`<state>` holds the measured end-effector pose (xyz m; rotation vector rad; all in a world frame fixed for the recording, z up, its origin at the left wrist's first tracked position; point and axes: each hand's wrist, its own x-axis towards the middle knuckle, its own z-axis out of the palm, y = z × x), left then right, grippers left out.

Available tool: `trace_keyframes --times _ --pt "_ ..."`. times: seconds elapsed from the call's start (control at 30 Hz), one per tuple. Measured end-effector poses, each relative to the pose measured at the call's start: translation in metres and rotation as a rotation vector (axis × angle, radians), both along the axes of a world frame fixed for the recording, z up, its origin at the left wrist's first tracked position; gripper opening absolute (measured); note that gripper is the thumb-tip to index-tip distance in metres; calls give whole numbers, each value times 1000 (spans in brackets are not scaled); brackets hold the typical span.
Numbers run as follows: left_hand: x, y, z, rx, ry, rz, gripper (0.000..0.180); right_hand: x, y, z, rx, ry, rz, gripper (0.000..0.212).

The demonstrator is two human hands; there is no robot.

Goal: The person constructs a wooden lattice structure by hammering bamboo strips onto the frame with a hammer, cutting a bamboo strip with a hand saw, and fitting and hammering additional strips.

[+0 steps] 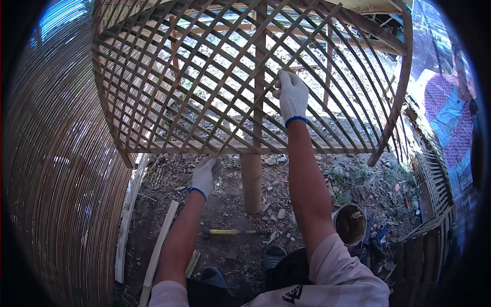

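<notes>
A lattice of crossed bamboo slats (215, 94) in a wooden frame (194, 150) stands in front of me. My right hand (292, 97), in a white knit glove with a blue cuff, is closed on a diagonal slat (266, 92) just right of the middle upright. Lower and to the left, my left hand (206, 175), gloved the same way, is held just below the bottom rail, by the lower end of what looks like that same slat. Its fingers are curled together, and what they hold is hard to make out.
A bamboo-strip wall (61, 169) runs along the left. Behind my right arm sits a bucket (350, 224). A yellow-handled tool (225, 232) and wooden strips (159, 245) lie on the ground. A thick post (251, 184) stands under the frame.
</notes>
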<state>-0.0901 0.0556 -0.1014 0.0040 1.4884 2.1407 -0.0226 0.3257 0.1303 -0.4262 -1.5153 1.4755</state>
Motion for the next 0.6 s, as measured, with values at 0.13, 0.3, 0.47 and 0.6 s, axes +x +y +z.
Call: trace_keyframes --times 0.13,0.3,0.47,0.6 --pt "-2 -3 -5 -41 10 -32 30 2 -4 0 -8 4 21 38" --pt "0 -3 -11 -59 65 -76 30 1 3 -10 26 3 -50 40" --pt "0 -10 -17 -134 73 -105 29 3 -9 -9 193 -100 -252 48" --pt "0 -8 -17 -138 89 -108 27 9 -8 -6 156 -130 -226 45"
